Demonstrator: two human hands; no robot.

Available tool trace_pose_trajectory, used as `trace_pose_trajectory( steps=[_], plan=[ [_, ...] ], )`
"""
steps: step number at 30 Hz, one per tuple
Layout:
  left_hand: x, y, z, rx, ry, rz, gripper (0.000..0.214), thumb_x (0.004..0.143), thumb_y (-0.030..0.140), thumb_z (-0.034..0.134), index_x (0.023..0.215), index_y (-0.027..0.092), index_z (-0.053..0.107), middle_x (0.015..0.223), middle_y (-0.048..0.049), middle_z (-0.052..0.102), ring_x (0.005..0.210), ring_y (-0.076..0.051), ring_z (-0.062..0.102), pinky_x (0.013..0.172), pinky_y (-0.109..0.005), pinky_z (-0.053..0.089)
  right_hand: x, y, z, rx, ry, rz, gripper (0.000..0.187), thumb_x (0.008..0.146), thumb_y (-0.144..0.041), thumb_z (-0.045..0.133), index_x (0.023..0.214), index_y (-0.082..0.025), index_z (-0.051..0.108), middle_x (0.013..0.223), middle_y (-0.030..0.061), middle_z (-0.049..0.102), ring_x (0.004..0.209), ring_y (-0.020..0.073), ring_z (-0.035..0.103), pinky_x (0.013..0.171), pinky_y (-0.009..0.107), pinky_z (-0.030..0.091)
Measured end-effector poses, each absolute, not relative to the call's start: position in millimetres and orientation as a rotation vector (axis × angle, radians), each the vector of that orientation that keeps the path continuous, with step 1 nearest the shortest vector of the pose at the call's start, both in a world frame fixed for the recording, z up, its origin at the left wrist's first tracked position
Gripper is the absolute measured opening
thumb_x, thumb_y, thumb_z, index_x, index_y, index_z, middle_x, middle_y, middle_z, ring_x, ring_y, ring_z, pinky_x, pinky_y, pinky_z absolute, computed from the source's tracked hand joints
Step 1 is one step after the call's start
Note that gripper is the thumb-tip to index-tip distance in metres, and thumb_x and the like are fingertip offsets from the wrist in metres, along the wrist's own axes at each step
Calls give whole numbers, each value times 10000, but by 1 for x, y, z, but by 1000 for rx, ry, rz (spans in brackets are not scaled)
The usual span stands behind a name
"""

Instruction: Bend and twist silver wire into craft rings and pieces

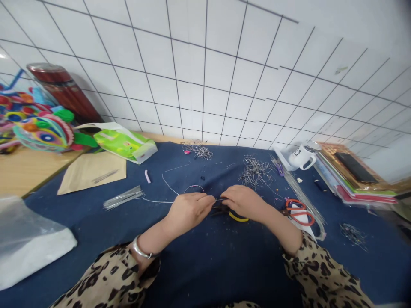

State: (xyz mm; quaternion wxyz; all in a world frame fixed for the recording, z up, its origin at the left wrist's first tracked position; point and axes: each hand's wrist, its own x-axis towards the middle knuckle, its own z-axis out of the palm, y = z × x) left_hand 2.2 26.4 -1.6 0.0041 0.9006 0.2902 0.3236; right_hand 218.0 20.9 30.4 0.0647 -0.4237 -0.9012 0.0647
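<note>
My left hand (189,209) is closed in a pinch on a thin silver wire (167,186) that curves away to the left over the dark blue cloth (205,265). My right hand (242,201) is closed on the same wire a little to the right, fingertips nearly meeting the left ones. Under my right hand lie dark pliers with a yellow-edged handle (238,218). A silver bangle sits on my left wrist.
A tangle of cut wire pieces (255,171) lies behind my hands, a smaller one (198,150) farther back. Orange-handled scissors (298,211), a white mug (302,156), stacked folders (353,179), a wire bundle (123,197), a brown envelope (93,171), a green bag (125,143) and colourful craftwork (38,128) surround the cloth.
</note>
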Motion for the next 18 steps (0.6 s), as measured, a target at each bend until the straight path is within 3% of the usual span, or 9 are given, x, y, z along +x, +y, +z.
trace_pose_trajectory(
  steps=[4, 11, 18],
  plan=[
    [0, 27, -3, 2850, 926, 993, 201, 878, 230, 418, 903, 194, 614, 657, -8, 613, 638, -117, 594, 565, -202, 429, 261, 8, 45, -1431, -2643, 130, 269, 879, -307, 462, 1087, -180, 576, 1049, 73, 620, 1017, 202, 534, 912, 350, 399],
    [-2, 27, -12, 2901, 939, 973, 184, 862, 247, 464, 965, 212, 613, 739, -12, 660, 667, -130, 618, 599, -221, 440, 370, -50, 49, -1848, -2379, 83, 250, 884, -277, 428, 1027, -216, 624, 1016, 51, 648, 991, 196, 564, 878, 337, 434],
    [-5, 28, -18, 2933, 947, 986, 184, 839, 270, 515, 988, 229, 615, 812, -1, 688, 765, -165, 651, 622, -244, 468, 406, -102, 32, -1995, -2254, 48, 266, 868, -230, 443, 1075, -248, 610, 1052, 36, 644, 1021, 194, 555, 911, 353, 421]
  ],
)
